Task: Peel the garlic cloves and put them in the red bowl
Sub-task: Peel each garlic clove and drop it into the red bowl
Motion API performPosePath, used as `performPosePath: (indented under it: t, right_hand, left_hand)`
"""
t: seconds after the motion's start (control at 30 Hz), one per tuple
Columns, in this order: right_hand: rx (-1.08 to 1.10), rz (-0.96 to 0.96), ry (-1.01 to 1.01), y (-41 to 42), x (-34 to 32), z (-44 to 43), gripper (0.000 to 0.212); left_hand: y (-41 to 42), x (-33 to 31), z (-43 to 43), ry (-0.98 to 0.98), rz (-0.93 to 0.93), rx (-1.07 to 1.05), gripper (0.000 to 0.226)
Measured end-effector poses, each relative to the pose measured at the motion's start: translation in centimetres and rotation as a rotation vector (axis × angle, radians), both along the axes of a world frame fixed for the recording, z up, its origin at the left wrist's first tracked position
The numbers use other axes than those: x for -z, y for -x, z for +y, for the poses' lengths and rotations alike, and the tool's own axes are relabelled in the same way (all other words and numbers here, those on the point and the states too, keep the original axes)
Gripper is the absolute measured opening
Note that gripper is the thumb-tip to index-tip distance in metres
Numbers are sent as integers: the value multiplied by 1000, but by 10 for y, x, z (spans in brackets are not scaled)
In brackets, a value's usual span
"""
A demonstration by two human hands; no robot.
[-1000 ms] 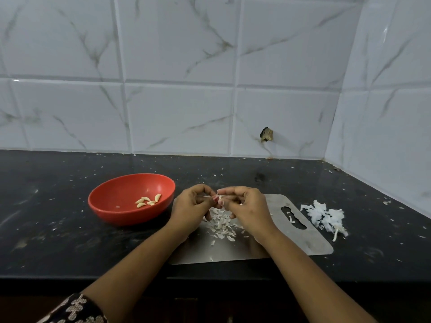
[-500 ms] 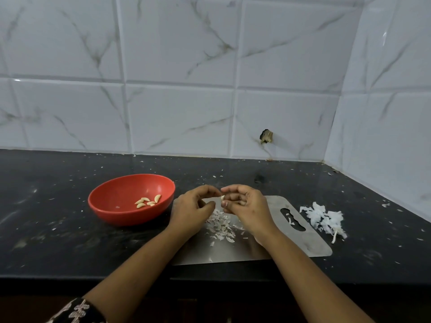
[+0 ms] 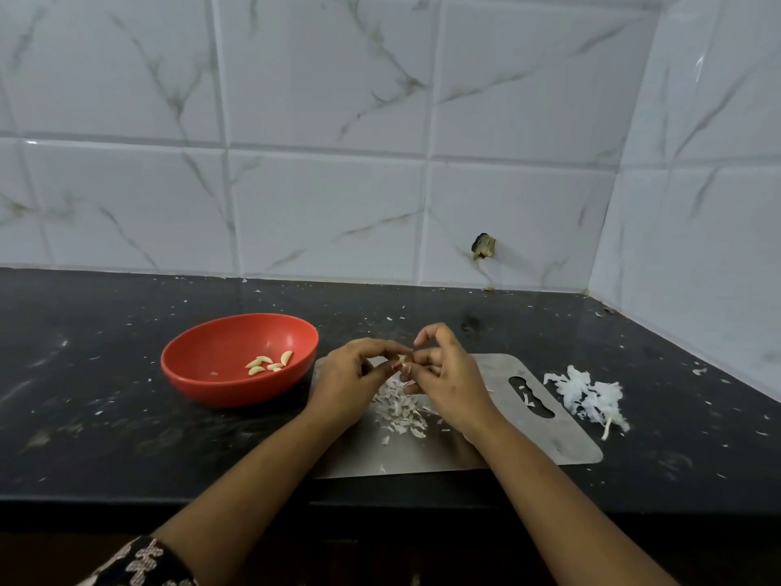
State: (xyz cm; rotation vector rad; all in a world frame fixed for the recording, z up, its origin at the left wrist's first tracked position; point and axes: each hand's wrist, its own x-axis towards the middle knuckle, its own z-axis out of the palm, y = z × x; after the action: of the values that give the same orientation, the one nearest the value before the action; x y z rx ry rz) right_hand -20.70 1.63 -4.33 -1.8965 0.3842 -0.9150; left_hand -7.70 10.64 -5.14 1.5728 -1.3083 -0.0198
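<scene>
At mid-frame our left hand [image 3: 348,380] and right hand [image 3: 450,384] pinch a garlic clove [image 3: 401,358] together above the steel board [image 3: 532,433]. Left of them on the worktop [image 3: 105,420], the red bowl [image 3: 219,393] holds peeled cloves [image 3: 268,364].

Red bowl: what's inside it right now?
The red bowl holds a few peeled garlic cloves and one pale flake; its near inner wall is hidden by the rim.
</scene>
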Motion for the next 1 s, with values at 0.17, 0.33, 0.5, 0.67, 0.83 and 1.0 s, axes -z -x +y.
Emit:
performPosePath:
  t: [0.17,0.33,0.5,0.67,0.83,1.0]
  right_hand:
    - [0,-6,13,0,0,-1,24]
    - [-9,-4,17,-2,1,-1,28]
    - [16,-51,23,-2,2,-2,30]
    - [-9,-79,13,1,-1,-2,29]
    - [25,-92,25,1,-1,-1,11]
    - [90,-62,78,2,-1,-3,3]
  left_hand:
    - [1,0,2,30,21,-19,20]
    - [3,-1,2,55,89,-12,20]
    - [4,-2,3,62,190,33,14]
    - [3,-3,3,75,305,73,7]
    - [6,-7,4,83,423,127,2]
    - [5,-7,4,34,433,127,6]
